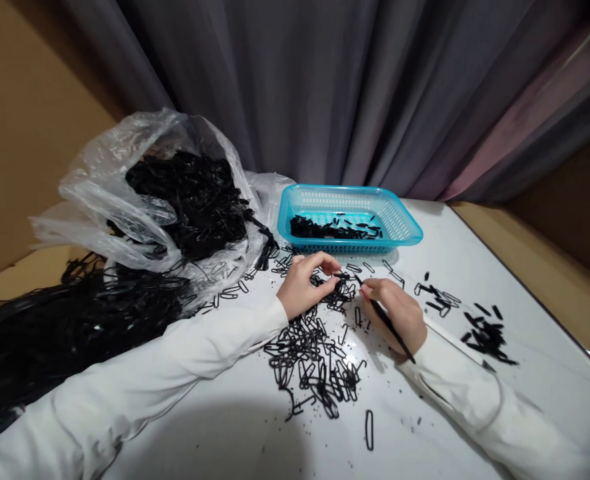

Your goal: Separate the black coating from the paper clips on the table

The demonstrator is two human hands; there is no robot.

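Note:
My left hand (307,283) is closed in a pinch on a small black piece (343,275), too small to make out fully. In my right hand (397,310) is a slim black pen-like tool (392,330), held like a pencil, with its tip close to that piece. Under and in front of my hands, a loose pile of thin black elongated loops (319,360) spreads over the white table (215,433). One single loop (369,430) lies apart near the front.
A blue plastic basket (409,230) holding many small black pieces stands behind my hands. At left, a clear plastic bag (89,153) bulges with black strips (189,200), and more black strands (75,327) lie beneath. A small heap of black pieces (487,337) sits at right. Grey curtains (295,87) hang behind.

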